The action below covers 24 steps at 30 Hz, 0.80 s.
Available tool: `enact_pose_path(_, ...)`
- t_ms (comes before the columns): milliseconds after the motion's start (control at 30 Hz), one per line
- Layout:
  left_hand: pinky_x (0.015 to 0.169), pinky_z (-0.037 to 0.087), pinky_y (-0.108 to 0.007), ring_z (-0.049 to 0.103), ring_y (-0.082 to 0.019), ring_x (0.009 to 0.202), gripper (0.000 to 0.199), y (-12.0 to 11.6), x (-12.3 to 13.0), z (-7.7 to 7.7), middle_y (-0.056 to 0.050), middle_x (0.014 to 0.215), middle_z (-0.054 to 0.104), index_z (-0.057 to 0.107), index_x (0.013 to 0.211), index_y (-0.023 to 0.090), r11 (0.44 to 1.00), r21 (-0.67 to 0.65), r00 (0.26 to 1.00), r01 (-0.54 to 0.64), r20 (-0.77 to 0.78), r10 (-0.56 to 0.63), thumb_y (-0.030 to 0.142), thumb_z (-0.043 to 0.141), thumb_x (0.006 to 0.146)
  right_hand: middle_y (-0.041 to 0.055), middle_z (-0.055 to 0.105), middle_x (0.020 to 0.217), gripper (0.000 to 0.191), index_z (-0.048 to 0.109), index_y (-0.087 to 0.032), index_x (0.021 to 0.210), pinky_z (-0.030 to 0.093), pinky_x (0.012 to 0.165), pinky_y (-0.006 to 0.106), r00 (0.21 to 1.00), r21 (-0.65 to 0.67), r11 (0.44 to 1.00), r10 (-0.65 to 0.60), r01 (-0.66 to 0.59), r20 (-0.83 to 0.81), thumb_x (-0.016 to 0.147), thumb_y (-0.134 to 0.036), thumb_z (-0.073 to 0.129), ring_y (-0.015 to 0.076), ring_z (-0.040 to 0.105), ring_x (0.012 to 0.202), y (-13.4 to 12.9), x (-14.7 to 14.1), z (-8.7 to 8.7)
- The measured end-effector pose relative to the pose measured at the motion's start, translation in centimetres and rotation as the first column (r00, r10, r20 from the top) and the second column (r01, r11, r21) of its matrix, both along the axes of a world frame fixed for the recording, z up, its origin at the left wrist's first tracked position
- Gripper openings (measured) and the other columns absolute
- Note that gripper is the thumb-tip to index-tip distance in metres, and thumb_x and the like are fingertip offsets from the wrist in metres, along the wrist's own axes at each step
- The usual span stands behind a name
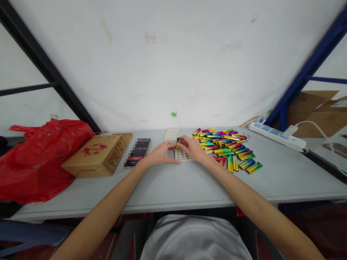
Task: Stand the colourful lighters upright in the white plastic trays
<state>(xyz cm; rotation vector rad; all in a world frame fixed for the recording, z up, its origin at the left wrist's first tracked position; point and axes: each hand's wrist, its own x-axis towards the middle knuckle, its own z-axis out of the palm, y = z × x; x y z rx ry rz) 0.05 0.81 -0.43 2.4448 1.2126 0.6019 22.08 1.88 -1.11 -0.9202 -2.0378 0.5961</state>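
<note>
My right hand (pixel 189 147) pinches a small shiny lighter (pixel 178 145), gold with a dark top, held upright over a white tray (pixel 182 155) with rows of round holes. Around the left end of that tray, my left hand (pixel 162 153) is curved, its thumb along the near side and its fingers by the lighter. Part of the tray is hidden under both hands. A second white tray (pixel 172 133) of the same kind lies just behind. To the right of my right hand spreads a loose pile of metallic, many-coloured lighters (pixel 226 142).
Left of my hands lie a phone (pixel 138 151) with a running timer, a brown cardboard box (pixel 94 155) and a red plastic bag (pixel 46 159). A white power strip (pixel 278 137) runs along the right back. Opened cardboard boxes (pixel 317 115) stand beyond the blue frame (pixel 283 115).
</note>
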Motion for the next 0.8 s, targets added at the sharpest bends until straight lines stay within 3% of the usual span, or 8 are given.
enact_pose_path(200, 0.101, 0.052, -0.044, 0.067, -0.033, 0.109, 0.069, 0.0, 0.0, 0.1, -0.010, 0.114, 0.073, 0.074, 0.112, 0.020, 1.000, -0.005, 1.000, 0.008, -0.010, -0.008, 0.065, 0.090, 0.062, 0.0094, 0.078, 0.100, 0.016, 0.070, -0.022, 0.104, 0.047, 0.088, 0.033, 0.968, 0.114, 0.992, -0.081, 0.056, 0.236, 0.102, -0.037, 0.063, 0.0244, 0.070, 0.095, -0.4, -0.5, 0.5)
enact_pose_path(400, 0.098, 0.053, -0.043, 0.067, -0.032, 0.106, 0.068, 0.0, 0.0, 0.2, -0.009, 0.111, 0.073, 0.073, 0.110, 0.019, 1.000, 0.005, 1.000, 0.021, -0.018, -0.021, 0.066, 0.089, 0.062, 0.0122, 0.076, 0.111, 0.038, 0.060, -0.020, 0.138, 0.046, 0.099, 0.039, 0.947, 0.243, 0.959, -0.205, 0.144, 0.247, 0.111, -0.038, 0.040, 0.0272, 0.068, 0.106, -1.0, 2.2, 1.7)
enact_pose_path(567, 0.096, 0.053, -0.040, 0.067, -0.030, 0.105, 0.066, -0.1, -0.2, 0.5, -0.008, 0.112, 0.071, 0.073, 0.111, 0.020, 0.999, -0.012, 0.999, 0.053, -0.001, -0.053, 0.065, 0.088, 0.065, 0.0181, 0.072, 0.122, 0.032, 0.064, -0.015, 0.131, 0.048, 0.099, 0.041, 0.838, 0.334, 0.915, -0.358, 0.227, 0.411, 0.106, -0.022, 0.045, 0.0295, 0.065, 0.111, 0.3, 6.1, 1.8)
enact_pose_path(800, 0.098, 0.052, -0.040, 0.065, -0.030, 0.107, 0.067, -0.2, -0.3, 0.6, -0.008, 0.113, 0.069, 0.073, 0.113, 0.021, 0.998, -0.016, 0.998, 0.053, -0.020, -0.053, 0.067, 0.086, 0.066, 0.0129, 0.073, 0.109, 0.011, 0.073, -0.018, 0.103, 0.050, 0.092, 0.036, 0.751, 0.233, 0.949, -0.313, 0.215, 0.582, 0.094, -0.018, 0.066, 0.0274, 0.068, 0.103, 1.1, 10.2, 2.7)
